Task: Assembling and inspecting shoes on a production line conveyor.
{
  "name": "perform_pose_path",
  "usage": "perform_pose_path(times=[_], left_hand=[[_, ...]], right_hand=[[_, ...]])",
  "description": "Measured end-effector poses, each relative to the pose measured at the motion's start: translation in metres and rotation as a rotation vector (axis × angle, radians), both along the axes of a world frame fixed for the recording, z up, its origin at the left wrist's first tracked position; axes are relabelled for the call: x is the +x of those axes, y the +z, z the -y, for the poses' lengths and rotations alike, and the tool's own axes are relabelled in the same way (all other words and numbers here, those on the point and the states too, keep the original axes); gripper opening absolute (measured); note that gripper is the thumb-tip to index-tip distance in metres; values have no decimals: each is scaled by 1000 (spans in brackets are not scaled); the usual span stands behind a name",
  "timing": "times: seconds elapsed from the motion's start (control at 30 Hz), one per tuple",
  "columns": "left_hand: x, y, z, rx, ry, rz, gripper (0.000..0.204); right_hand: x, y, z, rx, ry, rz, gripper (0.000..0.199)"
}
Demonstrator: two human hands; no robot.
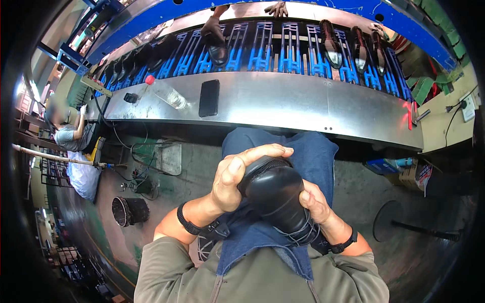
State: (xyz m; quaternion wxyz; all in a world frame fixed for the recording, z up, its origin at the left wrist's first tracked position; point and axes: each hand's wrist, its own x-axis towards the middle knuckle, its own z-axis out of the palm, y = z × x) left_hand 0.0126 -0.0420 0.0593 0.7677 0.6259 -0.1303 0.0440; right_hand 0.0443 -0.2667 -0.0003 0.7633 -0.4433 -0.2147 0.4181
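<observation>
A black lace-up shoe (275, 189) is held over my lap, its rounded toe pointing away from me and its laces toward my body. My left hand (230, 177) wraps round the toe end, with the fingers reaching over the far edge and the thumb bent. On the other side, my right hand (315, 201) grips the shoe's flank near the laces, and part of its fingers is hidden beneath the shoe. Denim cloth (308, 151) covers my legs under the shoe.
Ahead runs a steel ledge (283, 101) bearing a black phone (209, 98) and a clear bottle (169, 94). Behind it, blue racks (261, 48) carry several shoes; a co-worker's gloved hand (212, 29) holds one. A black bucket (130, 211) stands left; a round-based stand (391, 221) is right.
</observation>
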Motion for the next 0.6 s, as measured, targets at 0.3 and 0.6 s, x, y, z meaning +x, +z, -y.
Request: perform_pose_path(times=[0.3,0.6], left_hand=[[-1,4,3,3,31,-2,76],[1,9,3,50,-24,-15,77]], right_hand=[[-2,-11,0,-34,-25,16,75],[0,-10,3,-63,-30,34,76]])
